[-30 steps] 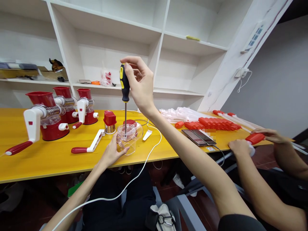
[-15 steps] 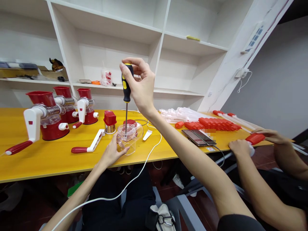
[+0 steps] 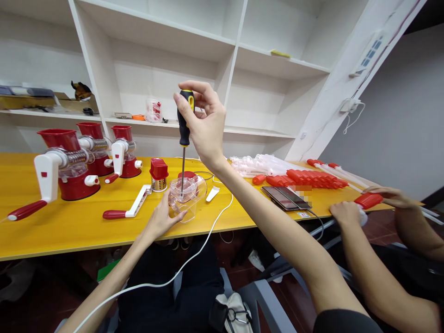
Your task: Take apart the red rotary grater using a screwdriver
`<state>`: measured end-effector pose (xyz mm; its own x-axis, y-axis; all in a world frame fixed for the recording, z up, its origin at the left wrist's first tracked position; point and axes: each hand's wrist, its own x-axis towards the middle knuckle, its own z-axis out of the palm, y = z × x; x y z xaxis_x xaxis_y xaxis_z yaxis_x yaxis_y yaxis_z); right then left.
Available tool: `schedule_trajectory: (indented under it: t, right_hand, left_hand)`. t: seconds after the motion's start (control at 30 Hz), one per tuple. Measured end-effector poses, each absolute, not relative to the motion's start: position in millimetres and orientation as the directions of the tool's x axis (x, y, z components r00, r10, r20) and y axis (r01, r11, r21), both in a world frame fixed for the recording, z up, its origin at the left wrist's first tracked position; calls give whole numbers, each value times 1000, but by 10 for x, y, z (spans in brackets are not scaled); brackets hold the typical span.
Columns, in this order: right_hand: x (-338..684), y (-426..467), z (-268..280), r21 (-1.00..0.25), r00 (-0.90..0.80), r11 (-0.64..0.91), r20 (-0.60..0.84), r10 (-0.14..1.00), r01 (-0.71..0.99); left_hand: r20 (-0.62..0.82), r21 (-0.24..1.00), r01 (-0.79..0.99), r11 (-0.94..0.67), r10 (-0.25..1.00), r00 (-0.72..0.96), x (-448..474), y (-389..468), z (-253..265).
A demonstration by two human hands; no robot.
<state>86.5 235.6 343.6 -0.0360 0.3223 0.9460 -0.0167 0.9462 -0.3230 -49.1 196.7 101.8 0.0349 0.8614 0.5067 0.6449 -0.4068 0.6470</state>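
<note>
Head view, screwdriver [image 3: 184,137] above yellow table [image 3: 76,226], white shelves [image 3: 163,27] behind

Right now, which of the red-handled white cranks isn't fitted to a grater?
The loose crank lying on the yellow table, left of your left hand. The two other visible cranks are fitted to upright red graters.

Well right of the right hand [image 3: 207,124], a dark-screened device [image 3: 281,198] lies on the worktop [image 3: 27,236]; beyond it are red ribbed pieces [image 3: 312,178] and whitish tubes [image 3: 265,164]. Behind the hand stands a white shelf unit [image 3: 166,25], carrying a clear tub [image 3: 153,110] left of the hand.
</note>
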Motion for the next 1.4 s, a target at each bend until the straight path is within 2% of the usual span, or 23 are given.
schedule_trajectory:
  t: [0.13, 0.3, 0.5, 0.63, 0.8, 1.1, 1.3, 1.4]
  right_hand:
    - [863, 2385, 3442, -335, -1, 939, 942, 336, -73]
    - [852, 2413, 3431, -262, -43, 952, 965, 259, -156]
    - [848, 2306, 3434, -310, -110, 949, 947, 303, -52]
    - [857, 2302, 3428, -315, -32, 949, 948, 316, 23]
    - [872, 2354, 3424, -307, 29, 951, 951, 308, -20]
    - [850, 2295, 3408, -360, 16, 929, 932, 362, -86]
    - [829, 2360, 3386, -358, 25, 934, 933, 358, -14]
    - [815, 2370, 3380, -354, -2, 934, 935, 354, -42]
  left_hand:
    - [497, 652, 647, -395, 868, 30, -489, 1971, 1021]
    - [517, 638, 656, -402, 855, 22, -487, 1977, 1015]
    - [499, 648, 652, -393, 866, 26, -491, 1971, 1018]
    - [512, 649, 638, -415, 858, 38, -493, 1977, 1011]
    - [518, 626, 668, -402, 855, 28, -493, 1979, 1001]
    - [541, 605, 679, -416, 840, 31, -503, 1993, 990]
    - [546, 607, 675, -421, 837, 31, -497, 1985, 995]
    - [553, 601, 679, -421, 832, 26, -500, 1983, 993]
